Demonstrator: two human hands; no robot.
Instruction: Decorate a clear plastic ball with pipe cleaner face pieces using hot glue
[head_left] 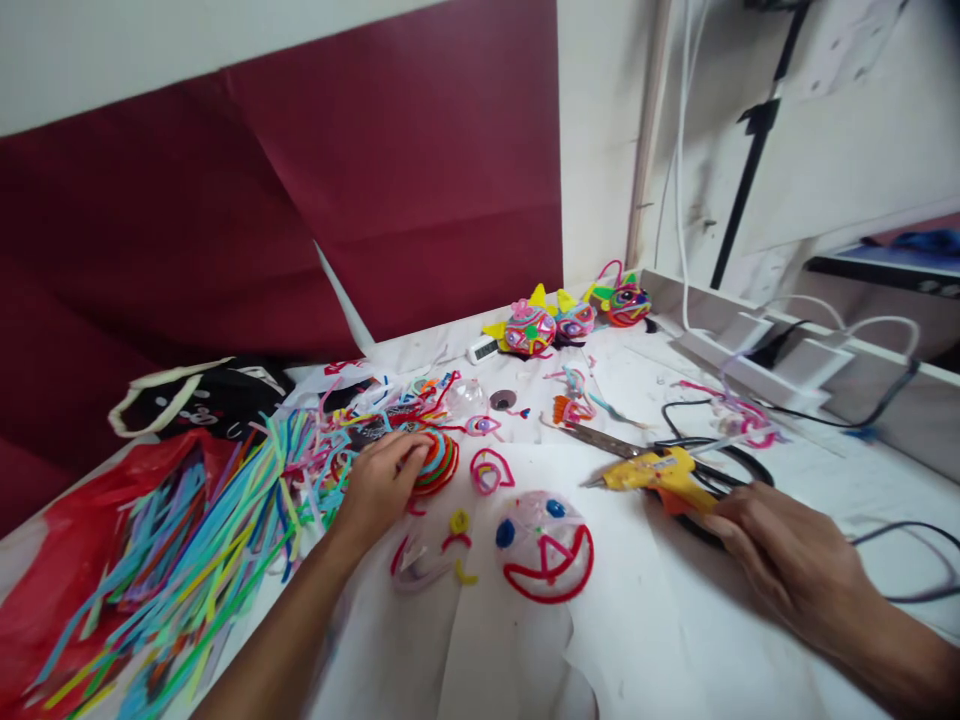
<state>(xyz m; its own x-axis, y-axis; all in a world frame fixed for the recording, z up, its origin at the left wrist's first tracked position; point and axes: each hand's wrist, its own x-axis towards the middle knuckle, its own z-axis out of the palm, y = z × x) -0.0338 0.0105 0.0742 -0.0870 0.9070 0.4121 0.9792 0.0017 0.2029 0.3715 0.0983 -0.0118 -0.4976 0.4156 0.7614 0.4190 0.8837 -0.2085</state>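
Observation:
My right hand [795,560] is wrapped round the handle of a yellow glue gun [652,472], whose nozzle points left. Beneath and behind the gun lies a pair of scissors [615,440] with dark handles. At the left, my left hand [384,480] has its fingers curled at the edge of a round, striped pipe-cleaner piece [439,463] in red, green and orange; its fingertips are partly hidden. Between the hands rests a clear ball [546,550] with blue eyes and a red pipe-cleaner mouth. Small bent pipe-cleaner shapes [491,472] lie behind it.
Loose pipe cleaners [225,540] spread over a red bag [67,570] at the left, near a black pouch [202,400]. Finished colourful fish-like ornaments [529,328] stand at the back. Plugs fill a power strip [735,365] along the right edge, with dark cables [900,530] nearby.

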